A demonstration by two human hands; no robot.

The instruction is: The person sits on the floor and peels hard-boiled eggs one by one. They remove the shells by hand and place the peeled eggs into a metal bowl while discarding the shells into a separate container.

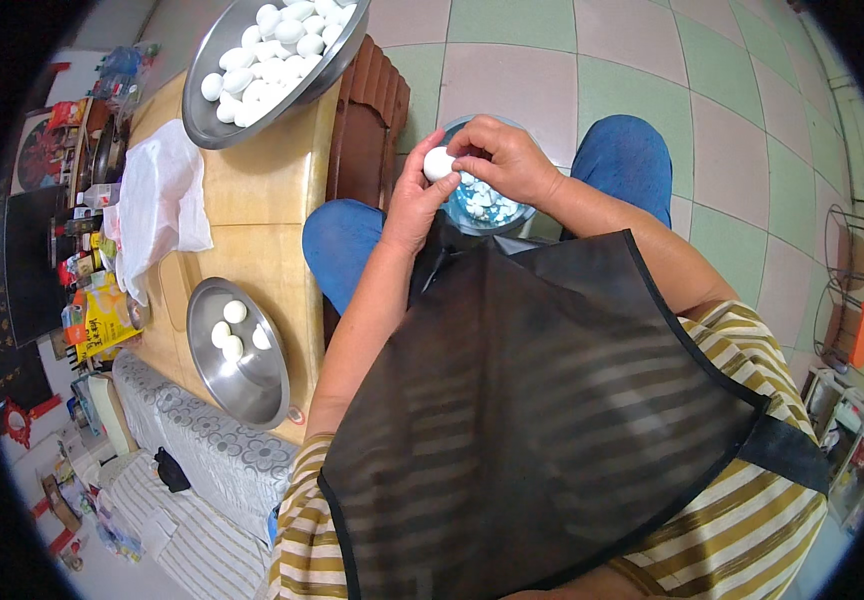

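Observation:
My left hand [418, 196] holds a white egg [439, 163] between its thumb and fingers. At the egg's right side, the bent fingers and thumb of my right hand [503, 159] press against it. Below both hands, between my knees, is a bluish bucket [528, 219] with white eggshell pieces [488, 204] inside. On the table to the left, a large steel bowl [203, 124] is heaped with white eggs [270, 64]. Nearer to me, a smaller steel bowl [248, 390] has several smooth, peeled-looking eggs [233, 346] in it.
The wooden table [248, 247] runs along my left side, with a white cloth [161, 199], a yellow packet [105, 319] and various bottles towards its far side. A patterned sofa cover [206, 420] lies behind it. To the right extends a tiled floor [728, 142] with orange-seated stools [861, 334].

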